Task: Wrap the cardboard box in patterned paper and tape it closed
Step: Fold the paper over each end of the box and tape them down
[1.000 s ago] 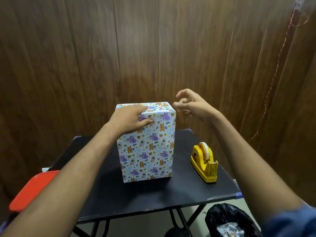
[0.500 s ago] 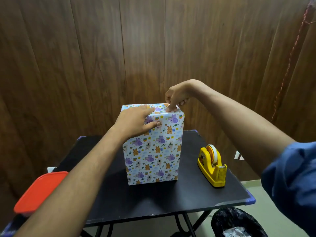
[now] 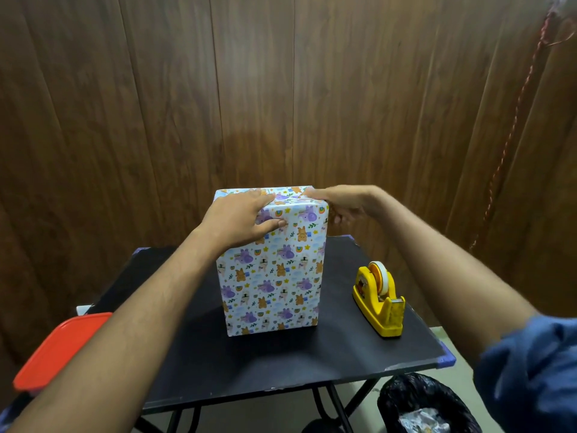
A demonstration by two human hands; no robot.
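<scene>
Both hands sit on the top end of the wrapped box at the centre of the frame. The left hand lies over the upper left corner with fingers straight across the top face and the thumb pressed flat against the front face, holding nothing in a pinch. The right hand reaches over the upper right corner, its forefinger laid along the top edge while the other fingers curl down behind the right side; whether they pinch anything there I cannot tell. Fully covered in patterned paper, the box stands upright on the black table. Right of the box, apart from it, a yellow tape dispenser stands on the table. A red lid shows at lower left, and a black bin bag at lower right
</scene>
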